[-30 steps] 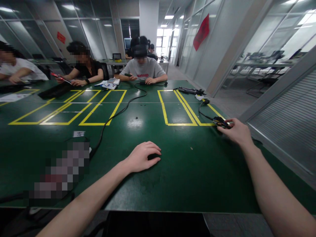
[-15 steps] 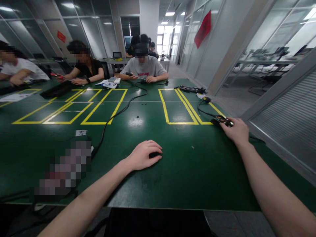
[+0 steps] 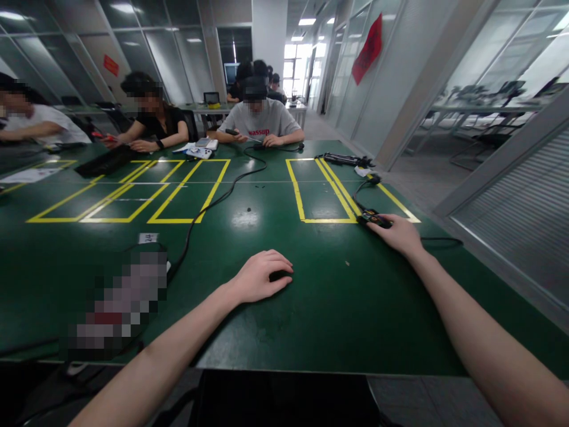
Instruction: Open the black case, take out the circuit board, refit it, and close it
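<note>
One black, colour-flecked, corded object is pinched in the right grip, the left grip half-curled, empty.

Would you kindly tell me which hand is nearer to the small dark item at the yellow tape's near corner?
Right: the right hand is holding the small dark item. The left hand is apart from it, farther left and closer to the camera.

One glossy green tabletop. Two bare hands: left hand, right hand. One small black wired gadget. One long black tripod-like bundle. One small white tag with dark digits. Two red wall hangings. Three people seated opposite (others farther back, overlapped, uncountable).
</note>
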Demonstrator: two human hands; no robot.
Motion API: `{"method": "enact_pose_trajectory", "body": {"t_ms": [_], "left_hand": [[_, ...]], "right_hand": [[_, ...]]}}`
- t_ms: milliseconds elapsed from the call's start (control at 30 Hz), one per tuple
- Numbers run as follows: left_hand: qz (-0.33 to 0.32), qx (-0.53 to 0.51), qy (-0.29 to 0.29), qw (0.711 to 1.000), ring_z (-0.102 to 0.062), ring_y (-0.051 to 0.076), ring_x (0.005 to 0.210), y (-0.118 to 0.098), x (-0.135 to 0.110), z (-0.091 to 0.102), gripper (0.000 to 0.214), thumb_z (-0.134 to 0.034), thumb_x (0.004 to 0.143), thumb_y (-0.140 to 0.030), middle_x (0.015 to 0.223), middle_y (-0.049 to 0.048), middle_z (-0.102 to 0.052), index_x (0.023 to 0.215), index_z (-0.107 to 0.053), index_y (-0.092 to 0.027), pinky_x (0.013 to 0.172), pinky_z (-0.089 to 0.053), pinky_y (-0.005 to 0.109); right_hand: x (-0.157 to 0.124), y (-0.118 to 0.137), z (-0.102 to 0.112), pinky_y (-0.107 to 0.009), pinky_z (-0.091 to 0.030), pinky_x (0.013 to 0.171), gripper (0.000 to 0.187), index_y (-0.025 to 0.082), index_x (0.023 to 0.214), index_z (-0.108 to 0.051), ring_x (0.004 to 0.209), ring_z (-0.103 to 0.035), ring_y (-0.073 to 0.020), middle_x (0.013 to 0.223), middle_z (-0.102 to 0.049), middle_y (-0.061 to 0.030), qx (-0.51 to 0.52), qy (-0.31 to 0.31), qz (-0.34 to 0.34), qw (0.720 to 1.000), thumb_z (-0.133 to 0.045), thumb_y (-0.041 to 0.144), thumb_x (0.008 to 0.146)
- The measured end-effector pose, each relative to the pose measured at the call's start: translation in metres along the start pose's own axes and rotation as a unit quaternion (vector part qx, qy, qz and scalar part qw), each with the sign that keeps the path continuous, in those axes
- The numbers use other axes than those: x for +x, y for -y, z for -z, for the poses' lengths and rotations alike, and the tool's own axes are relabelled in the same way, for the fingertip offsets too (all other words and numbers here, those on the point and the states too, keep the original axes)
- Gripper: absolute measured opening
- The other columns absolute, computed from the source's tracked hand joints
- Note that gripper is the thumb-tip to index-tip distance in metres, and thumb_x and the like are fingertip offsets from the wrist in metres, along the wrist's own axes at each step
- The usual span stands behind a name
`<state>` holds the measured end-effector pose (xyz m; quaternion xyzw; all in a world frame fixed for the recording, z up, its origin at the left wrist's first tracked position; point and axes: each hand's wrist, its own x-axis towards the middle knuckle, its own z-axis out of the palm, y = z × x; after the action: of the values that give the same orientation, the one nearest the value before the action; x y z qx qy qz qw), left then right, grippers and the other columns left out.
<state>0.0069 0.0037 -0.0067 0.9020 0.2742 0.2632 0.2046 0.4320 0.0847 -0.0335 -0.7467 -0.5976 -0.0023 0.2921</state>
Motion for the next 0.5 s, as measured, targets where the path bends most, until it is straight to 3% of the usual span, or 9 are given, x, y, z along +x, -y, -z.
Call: {"method": "enact_pose_trajectory", "body": {"t_ms": [67, 167, 233, 400, 500], "left_hand": [[0.001, -0.002, -0.004, 1.0, -0.071, 0.022, 0.107, 0.0, 0.0, 0.0, 0.015, -0.064, 0.097, -0.028, 0.111, 0.0063, -0.078, 0.105, -0.074, -0.022, 0.099, -0.056, 0.039], [0.001, 0.003, -0.007, 1.0, -0.071, 0.022, 0.108, 0.0, 0.0, 0.0, 0.017, -0.064, 0.096, -0.027, 0.114, 0.0064, -0.078, 0.109, -0.073, -0.021, 0.099, -0.056, 0.039], [0.007, 0.013, -0.018, 1.0, -0.07, 0.023, 0.108, 0.001, 0.001, 0.001, 0.018, -0.064, 0.096, -0.026, 0.114, 0.0064, -0.077, 0.112, -0.072, -0.021, 0.099, -0.056, 0.04], [0.039, 0.061, -0.064, 0.995, -0.067, 0.025, 0.114, 0.002, 0.0, 0.003, 0.029, -0.063, 0.096, -0.028, 0.122, 0.0091, -0.074, 0.124, -0.068, -0.023, 0.101, -0.056, 0.044], [0.042, 0.089, -0.086, 0.991, -0.063, 0.028, 0.122, 0.003, -0.001, 0.004, 0.043, -0.067, 0.094, -0.033, 0.133, 0.012, -0.067, 0.136, -0.062, -0.023, 0.104, -0.054, 0.046]], "right_hand": [[-0.007, 0.023, -0.004, -0.044, -0.057, 0.078, 0.049, 0.019, 0.109, -0.078, 0.101, -0.07, -0.0361, 0.108, -0.076, -0.013, 0.011, 0.049, 0.015, 0.999, -0.07, 0.057, 0.079], [-0.02, 0.056, -0.011, -0.044, -0.057, 0.081, 0.045, 0.019, 0.11, -0.078, 0.097, -0.071, -0.0331, 0.109, -0.076, -0.0125, 0.077, 0.113, 0.11, 0.985, -0.069, 0.053, 0.082], [-0.032, 0.077, -0.015, -0.043, -0.057, 0.083, 0.041, 0.021, 0.112, -0.078, 0.099, -0.071, -0.031, 0.113, -0.075, -0.0116, 0.128, 0.143, 0.176, 0.966, -0.069, 0.05, 0.085], [-0.064, 0.124, -0.019, -0.037, -0.057, 0.071, 0.038, 0.018, 0.116, -0.076, 0.081, -0.069, -0.0236, 0.109, -0.073, -0.0104, 0.195, 0.228, 0.274, 0.914, -0.069, 0.044, 0.089], [-0.08, 0.145, -0.018, -0.036, -0.057, 0.079, 0.033, 0.021, 0.118, -0.074, 0.089, -0.069, -0.023, 0.109, -0.072, -0.0087, 0.227, 0.268, 0.333, 0.875, -0.068, 0.04, 0.092]]}}
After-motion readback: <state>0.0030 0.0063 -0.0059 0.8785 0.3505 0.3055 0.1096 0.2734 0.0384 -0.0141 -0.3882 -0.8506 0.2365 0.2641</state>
